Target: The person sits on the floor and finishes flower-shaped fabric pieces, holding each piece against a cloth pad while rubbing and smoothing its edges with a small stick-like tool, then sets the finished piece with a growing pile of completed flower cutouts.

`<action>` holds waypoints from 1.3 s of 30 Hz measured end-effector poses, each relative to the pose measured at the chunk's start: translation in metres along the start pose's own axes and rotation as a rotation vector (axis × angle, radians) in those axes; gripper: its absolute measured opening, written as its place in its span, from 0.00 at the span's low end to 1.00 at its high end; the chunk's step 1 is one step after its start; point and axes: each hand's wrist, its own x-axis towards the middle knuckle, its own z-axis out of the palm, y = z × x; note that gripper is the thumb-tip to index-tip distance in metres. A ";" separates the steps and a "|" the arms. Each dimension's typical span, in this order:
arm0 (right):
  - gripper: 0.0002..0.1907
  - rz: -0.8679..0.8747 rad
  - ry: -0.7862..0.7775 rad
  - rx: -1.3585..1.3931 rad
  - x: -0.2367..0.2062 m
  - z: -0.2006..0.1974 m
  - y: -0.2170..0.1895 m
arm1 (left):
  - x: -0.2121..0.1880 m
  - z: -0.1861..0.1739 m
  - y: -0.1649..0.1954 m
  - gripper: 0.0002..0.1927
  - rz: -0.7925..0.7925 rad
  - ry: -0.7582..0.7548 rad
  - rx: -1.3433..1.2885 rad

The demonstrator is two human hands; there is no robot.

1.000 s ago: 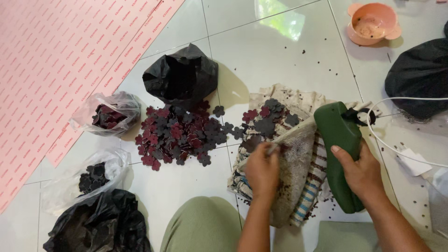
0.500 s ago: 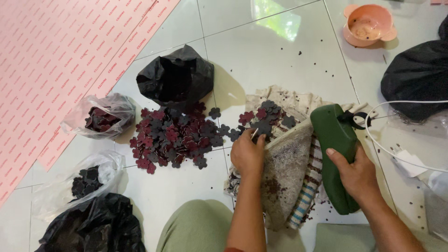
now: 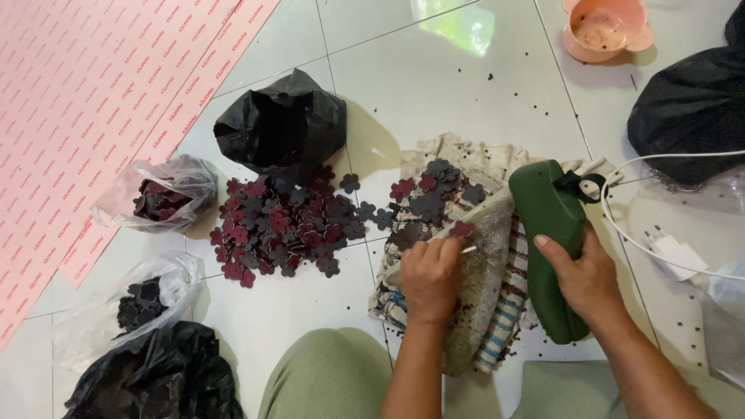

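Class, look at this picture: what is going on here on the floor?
A person sits on the tiled floor. The left hand pinches a dark red flower-shaped piece over a folded cloth, while the right hand grips a green handheld tool. A pile of similar pieces lies beside a black bag.

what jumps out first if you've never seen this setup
The heap of dark red and black flower-shaped cutouts on the white tile floor, left of centre, with a black bag behind it. Right of it, the left hand pinches one cutout over a folded cloth while the right hand grips a green tool.
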 end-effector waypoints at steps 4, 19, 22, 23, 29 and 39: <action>0.33 -0.025 0.000 0.002 -0.001 0.000 0.000 | -0.010 -0.007 0.003 0.07 0.068 -0.088 0.015; 0.34 0.042 -0.023 0.024 -0.001 0.000 -0.006 | -0.009 0.044 0.002 0.10 -0.781 0.137 -1.482; 0.35 0.021 -0.020 0.010 -0.001 0.001 -0.005 | -0.015 0.049 0.001 0.09 -0.775 0.114 -1.356; 0.35 0.028 -0.023 0.001 -0.001 0.001 -0.005 | -0.016 0.049 0.001 0.08 -0.759 0.127 -1.342; 0.39 0.092 -0.046 0.047 -0.001 0.002 -0.007 | -0.016 0.046 0.001 0.07 -0.704 0.094 -1.215; 0.38 0.034 -0.033 0.021 -0.002 0.002 -0.007 | -0.013 0.039 0.006 0.07 -0.668 0.083 -1.129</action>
